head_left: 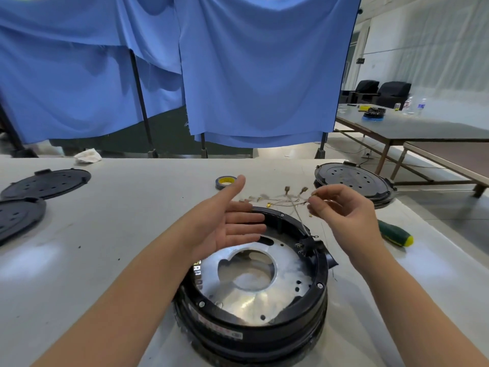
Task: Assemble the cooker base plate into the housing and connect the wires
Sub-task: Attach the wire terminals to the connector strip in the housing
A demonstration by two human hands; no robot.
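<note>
A round black cooker housing (321, 271) stands upside down on the white table, near me at the centre. A shiny metal base plate (285, 263) with a large middle hole lies inside it. Thin pale wires (288, 201) with brass terminals rise from a black connector (307, 246) at the housing's right rim and spread over the table behind it. My right hand (344, 207) pinches the wires just beyond the rim. My left hand (230, 218) hovers open, palm turned right, over the housing's far left rim, holding nothing.
A green-and-yellow screwdriver (395, 233) lies right of the housing. A roll of tape (225, 181) sits behind my left hand. Black round lids lie at the far left (45, 182) and far right (354, 181). Blue curtains hang behind the table.
</note>
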